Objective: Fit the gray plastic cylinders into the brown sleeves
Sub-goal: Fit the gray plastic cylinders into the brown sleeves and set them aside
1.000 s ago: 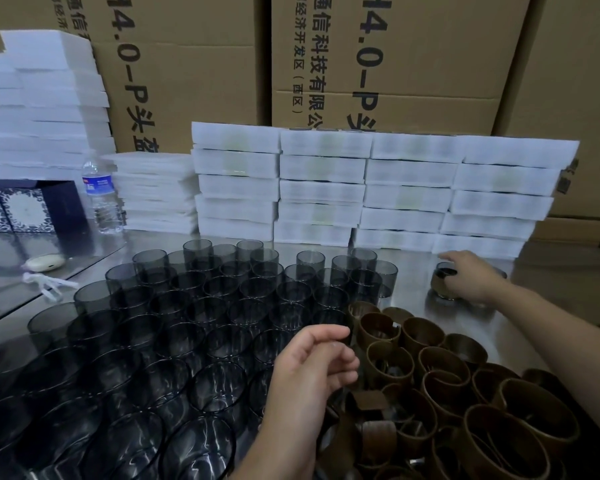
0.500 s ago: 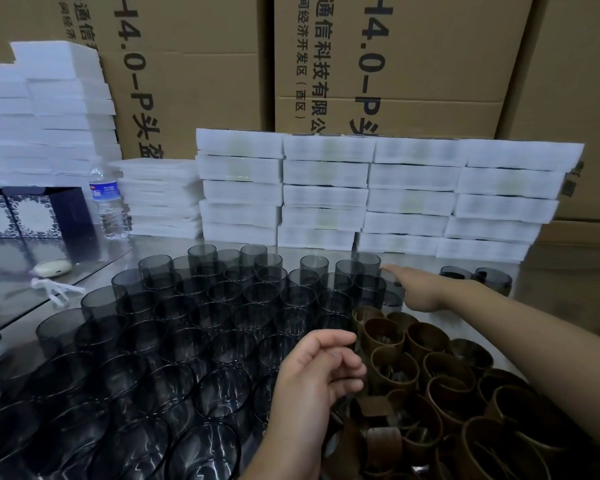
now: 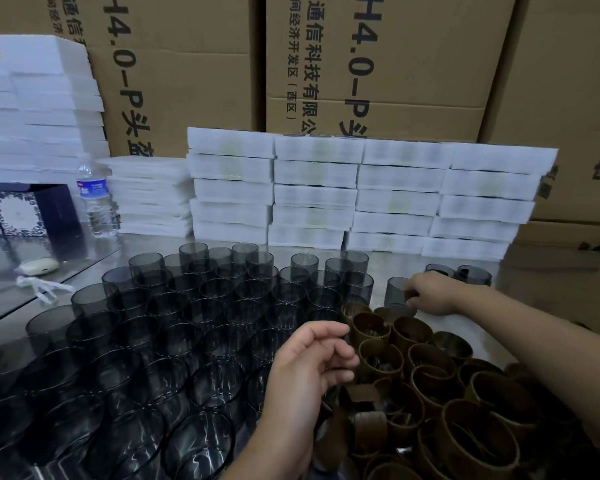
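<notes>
Several smoky gray plastic cylinders (image 3: 194, 327) stand upright in rows across the metal table (image 3: 465, 334). A heap of brown sleeves (image 3: 426, 382) lies at the front right. My right hand (image 3: 430, 294) reaches to the back of the heap and grips one gray cylinder (image 3: 395, 292) that stands apart from the rows. My left hand (image 3: 309, 368) hovers between the cylinders and the sleeves, fingers loosely curled and holding nothing. Two more cylinders (image 3: 473, 275) stand behind my right hand; whether they wear sleeves I cannot tell.
Stacks of white foam trays (image 3: 361, 195) line the back of the table, with cardboard boxes (image 3: 378, 64) behind them. A water bottle (image 3: 96, 202), dark patterned boxes (image 3: 11, 213), a small cream object (image 3: 37, 266) and a white tie (image 3: 39, 287) sit at the left.
My right hand left the two cylinders at the far right, swung left to the rows, then took hold of a single gray cylinder. My left hand stayed nearly still.
</notes>
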`<action>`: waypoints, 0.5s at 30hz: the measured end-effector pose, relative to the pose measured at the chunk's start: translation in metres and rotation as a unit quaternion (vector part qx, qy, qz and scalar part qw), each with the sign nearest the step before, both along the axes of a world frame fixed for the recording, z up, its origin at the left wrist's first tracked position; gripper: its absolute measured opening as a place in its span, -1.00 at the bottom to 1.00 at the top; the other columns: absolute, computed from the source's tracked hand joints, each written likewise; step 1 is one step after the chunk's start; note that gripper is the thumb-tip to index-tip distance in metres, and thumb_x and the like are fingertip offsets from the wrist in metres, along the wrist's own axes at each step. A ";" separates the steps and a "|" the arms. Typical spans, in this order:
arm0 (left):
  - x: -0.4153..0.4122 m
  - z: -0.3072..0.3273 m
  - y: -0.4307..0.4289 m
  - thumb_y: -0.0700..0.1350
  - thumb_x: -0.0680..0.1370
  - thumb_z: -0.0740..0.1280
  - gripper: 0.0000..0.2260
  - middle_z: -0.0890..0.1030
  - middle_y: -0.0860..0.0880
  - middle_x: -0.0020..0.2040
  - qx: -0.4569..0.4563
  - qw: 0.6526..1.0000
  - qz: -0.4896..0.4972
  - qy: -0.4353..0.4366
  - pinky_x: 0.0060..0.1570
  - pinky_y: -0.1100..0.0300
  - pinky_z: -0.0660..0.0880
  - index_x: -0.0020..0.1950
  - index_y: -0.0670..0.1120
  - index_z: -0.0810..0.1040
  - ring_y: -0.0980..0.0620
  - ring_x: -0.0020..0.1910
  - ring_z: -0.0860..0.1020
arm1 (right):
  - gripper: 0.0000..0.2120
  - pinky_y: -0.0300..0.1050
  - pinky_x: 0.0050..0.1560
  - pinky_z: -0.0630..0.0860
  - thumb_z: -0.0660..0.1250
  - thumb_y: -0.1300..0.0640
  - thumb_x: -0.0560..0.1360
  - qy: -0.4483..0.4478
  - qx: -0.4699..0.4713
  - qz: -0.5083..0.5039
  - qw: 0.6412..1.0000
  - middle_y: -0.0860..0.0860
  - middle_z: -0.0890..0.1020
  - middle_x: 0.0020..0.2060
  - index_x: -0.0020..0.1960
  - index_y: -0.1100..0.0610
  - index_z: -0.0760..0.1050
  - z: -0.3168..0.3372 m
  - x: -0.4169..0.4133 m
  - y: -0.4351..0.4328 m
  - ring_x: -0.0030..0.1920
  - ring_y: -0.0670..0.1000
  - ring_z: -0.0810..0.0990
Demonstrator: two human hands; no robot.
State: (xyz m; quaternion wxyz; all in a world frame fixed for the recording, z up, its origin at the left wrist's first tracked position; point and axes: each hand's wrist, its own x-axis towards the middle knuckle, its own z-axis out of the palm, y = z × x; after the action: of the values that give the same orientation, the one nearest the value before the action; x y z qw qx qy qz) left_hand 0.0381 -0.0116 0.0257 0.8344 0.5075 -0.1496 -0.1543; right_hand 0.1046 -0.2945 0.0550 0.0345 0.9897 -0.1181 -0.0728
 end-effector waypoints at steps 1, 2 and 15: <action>0.000 0.000 0.000 -0.42 0.56 0.12 -0.64 0.59 -0.09 -0.37 -0.003 1.000 -0.001 -0.001 -0.39 0.28 0.52 -0.20 -0.16 0.65 0.04 -0.36 0.59 | -0.90 -0.17 -0.11 0.35 0.24 0.10 0.57 -0.013 0.004 0.000 1.000 0.04 0.49 -0.09 -0.02 0.12 0.48 0.003 -0.004 -0.001 -0.09 0.02 0.46; 0.000 -0.001 0.000 -0.42 0.56 0.12 -0.64 0.59 -0.10 -0.36 -0.006 1.000 -0.001 -0.002 -0.39 0.27 0.52 -0.20 -0.16 0.66 0.04 -0.35 0.60 | -0.91 -0.17 -0.12 0.34 0.24 0.10 0.56 -0.029 0.011 -0.002 1.000 0.04 0.49 -0.10 -0.04 0.11 0.47 0.006 -0.008 -0.001 -0.10 0.02 0.45; -0.001 -0.002 0.001 -0.43 0.54 0.18 -0.69 0.70 -0.09 -0.10 -0.056 0.998 0.002 -0.027 -0.21 0.23 0.60 -0.10 -0.14 0.67 0.00 -0.02 0.67 | -0.89 -0.13 -0.27 0.43 0.27 0.08 0.55 -0.333 0.331 -0.014 0.883 0.00 0.56 -0.28 -0.15 0.02 0.48 0.071 -0.093 0.069 -0.27 -0.01 0.53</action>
State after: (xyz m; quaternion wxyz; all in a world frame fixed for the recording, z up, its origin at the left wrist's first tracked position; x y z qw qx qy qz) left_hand 0.0375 -0.0107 0.0237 0.8576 0.4642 -0.1795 -0.1299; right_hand 0.0115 -0.2258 0.1263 -0.3377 0.9076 -0.1051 0.2261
